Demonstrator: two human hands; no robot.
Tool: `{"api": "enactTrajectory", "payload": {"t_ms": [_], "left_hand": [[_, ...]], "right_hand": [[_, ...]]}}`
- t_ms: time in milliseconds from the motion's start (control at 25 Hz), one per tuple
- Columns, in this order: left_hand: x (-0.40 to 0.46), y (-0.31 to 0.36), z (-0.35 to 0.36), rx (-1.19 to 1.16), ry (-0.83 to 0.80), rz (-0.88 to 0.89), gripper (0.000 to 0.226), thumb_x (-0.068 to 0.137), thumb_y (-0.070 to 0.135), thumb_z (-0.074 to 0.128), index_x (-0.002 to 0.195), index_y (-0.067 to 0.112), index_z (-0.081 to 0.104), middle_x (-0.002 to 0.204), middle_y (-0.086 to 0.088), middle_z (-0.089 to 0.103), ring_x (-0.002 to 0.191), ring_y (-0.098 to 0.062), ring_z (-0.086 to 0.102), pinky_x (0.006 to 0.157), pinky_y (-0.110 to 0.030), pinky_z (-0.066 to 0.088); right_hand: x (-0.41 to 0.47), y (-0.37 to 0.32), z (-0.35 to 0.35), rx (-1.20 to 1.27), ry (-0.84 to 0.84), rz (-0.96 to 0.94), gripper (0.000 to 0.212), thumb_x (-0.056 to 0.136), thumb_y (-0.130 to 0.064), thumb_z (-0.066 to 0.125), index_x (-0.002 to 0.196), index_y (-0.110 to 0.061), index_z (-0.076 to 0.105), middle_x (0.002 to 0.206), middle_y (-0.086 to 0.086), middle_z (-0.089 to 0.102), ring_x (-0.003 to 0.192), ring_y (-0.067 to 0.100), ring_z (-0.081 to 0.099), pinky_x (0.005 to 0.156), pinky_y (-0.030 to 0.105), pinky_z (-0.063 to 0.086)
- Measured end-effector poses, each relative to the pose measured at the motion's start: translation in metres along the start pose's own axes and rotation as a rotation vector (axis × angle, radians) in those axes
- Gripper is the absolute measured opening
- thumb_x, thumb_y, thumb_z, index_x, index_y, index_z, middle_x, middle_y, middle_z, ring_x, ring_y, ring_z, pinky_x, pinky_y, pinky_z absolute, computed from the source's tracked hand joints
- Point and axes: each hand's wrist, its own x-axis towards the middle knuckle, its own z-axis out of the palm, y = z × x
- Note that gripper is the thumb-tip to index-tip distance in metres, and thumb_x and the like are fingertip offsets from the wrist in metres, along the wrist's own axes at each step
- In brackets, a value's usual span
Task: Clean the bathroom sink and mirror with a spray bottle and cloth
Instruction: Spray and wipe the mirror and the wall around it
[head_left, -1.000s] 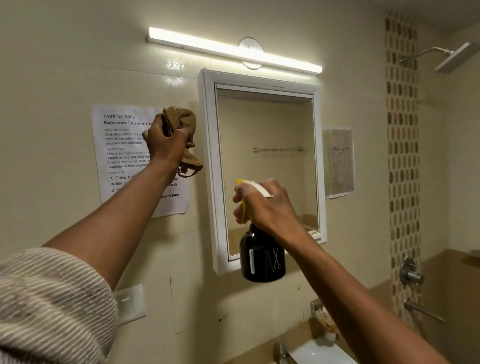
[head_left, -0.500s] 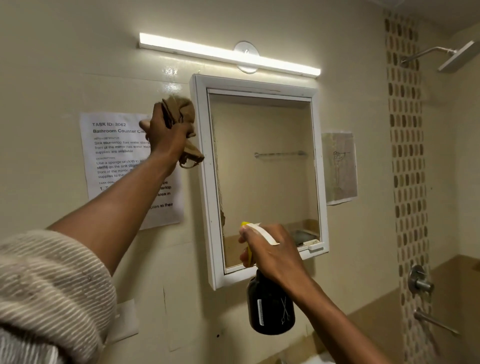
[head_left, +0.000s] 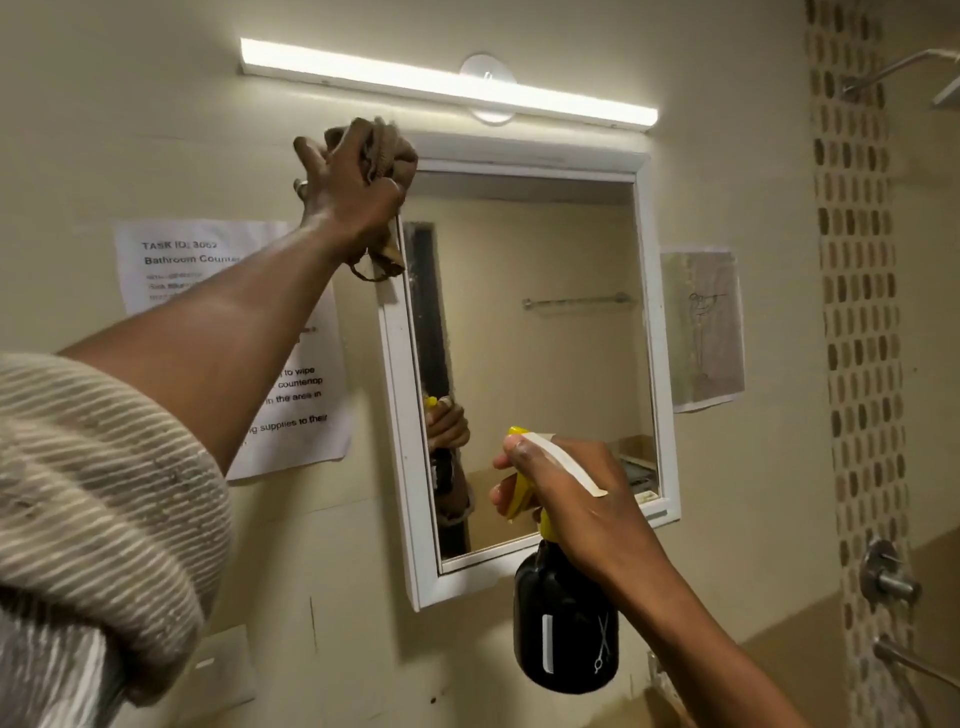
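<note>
The beige wall (head_left: 727, 519) fills most of what I can see, and the sink itself is out of sight below the bottom edge. The white-framed mirror (head_left: 545, 364) hangs in the middle of it, its upper left corner hidden behind the left hand (head_left: 348, 192) and the bunched brown cloth (head_left: 387, 153) that hand clenches against the frame there, a loose tail of the cloth dangling over the left frame edge. The glass shows a towel rail, a dark strip down its left side and a reflected hand on a bottle; a small shelf at its lower right is too dim to read. Above runs a lit light bar (head_left: 447, 85), with a gap of bare wall between it and the frame top. Left of the mirror a printed task sheet (head_left: 306, 395) is half covered by the raised forearm, so only scraps of text show. Right of it is a smaller paper (head_left: 704, 327) with a faint drawing, then a spotted tile strip (head_left: 857, 312); the shower head and taps are cut off at the right edge. The right hand (head_left: 571, 499) grasps the black spray bottle (head_left: 566, 618) by its yellow-and-white trigger head, in front of the mirror's lower right corner; the dark body hides whatever it holds.
</note>
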Motion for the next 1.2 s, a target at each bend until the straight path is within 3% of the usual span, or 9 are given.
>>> {"api": "enactTrajectory", "payload": {"t_ms": [160, 240, 400, 600, 800, 1040, 1200], "left_hand": [[-0.038, -0.021, 0.013, 0.064, -0.014, 0.099, 0.047, 0.086, 0.033, 0.065, 0.129, 0.023, 0.049, 0.133, -0.021, 0.033, 0.109, -0.029, 0.038, 0.095, -0.046, 0.045], [-0.063, -0.035, 0.026, 0.122, -0.016, 0.116, 0.047, 0.085, 0.034, 0.067, 0.128, 0.024, 0.049, 0.132, -0.020, 0.034, 0.110, -0.034, 0.041, 0.087, -0.041, 0.044], [-0.115, -0.058, 0.045, 0.207, -0.025, 0.081, 0.049, 0.083, 0.034, 0.069, 0.126, 0.029, 0.048, 0.132, -0.016, 0.033, 0.111, -0.039, 0.047, 0.081, -0.043, 0.053], [-0.172, -0.070, 0.056, 0.217, -0.053, 0.024, 0.047, 0.080, 0.032, 0.069, 0.122, 0.033, 0.048, 0.124, -0.012, 0.034, 0.106, -0.036, 0.050, 0.072, -0.034, 0.042], [-0.229, -0.085, 0.069, 0.207, -0.106, -0.039, 0.051, 0.078, 0.029, 0.071, 0.123, 0.036, 0.048, 0.123, -0.008, 0.032, 0.108, -0.034, 0.049, 0.070, -0.033, 0.043], [-0.298, -0.108, 0.089, 0.189, -0.178, -0.134, 0.055, 0.077, 0.031, 0.075, 0.124, 0.040, 0.049, 0.128, -0.006, 0.030, 0.117, -0.029, 0.044, 0.072, -0.027, 0.044], [-0.338, -0.120, 0.101, 0.146, -0.166, -0.165, 0.054, 0.078, 0.034, 0.077, 0.121, 0.046, 0.048, 0.126, -0.002, 0.031, 0.111, -0.018, 0.039, 0.068, -0.024, 0.043]], "right_hand": [[0.009, 0.004, 0.004, 0.062, -0.008, 0.018, 0.032, 0.105, -0.035, 0.056, 0.089, -0.021, 0.080, 0.076, -0.001, 0.081, 0.068, 0.004, 0.076, 0.056, 0.009, 0.051], [0.014, 0.005, 0.009, 0.078, -0.005, 0.016, 0.032, 0.105, -0.035, 0.056, 0.089, -0.021, 0.080, 0.075, -0.001, 0.081, 0.066, 0.002, 0.075, 0.053, 0.007, 0.049], [0.019, 0.005, 0.012, 0.091, -0.002, 0.025, 0.035, 0.106, -0.040, 0.055, 0.088, -0.022, 0.080, 0.077, -0.001, 0.082, 0.068, 0.005, 0.075, 0.056, 0.011, 0.051], [0.016, 0.006, 0.007, 0.108, 0.013, 0.027, 0.037, 0.106, -0.041, 0.055, 0.089, -0.020, 0.081, 0.078, 0.002, 0.082, 0.075, 0.013, 0.078, 0.068, 0.025, 0.052], [0.010, 0.009, -0.001, 0.109, 0.003, 0.058, 0.036, 0.106, -0.041, 0.054, 0.092, -0.021, 0.080, 0.081, 0.004, 0.083, 0.073, 0.011, 0.077, 0.060, 0.016, 0.051], [0.008, 0.022, -0.006, 0.086, 0.012, 0.092, 0.036, 0.107, -0.043, 0.054, 0.094, -0.021, 0.080, 0.084, 0.004, 0.083, 0.087, 0.024, 0.078, 0.080, 0.039, 0.058], [0.004, 0.032, -0.010, 0.096, 0.005, 0.127, 0.037, 0.107, -0.042, 0.054, 0.096, -0.018, 0.080, 0.084, 0.007, 0.083, 0.087, 0.026, 0.078, 0.080, 0.040, 0.056]]}}
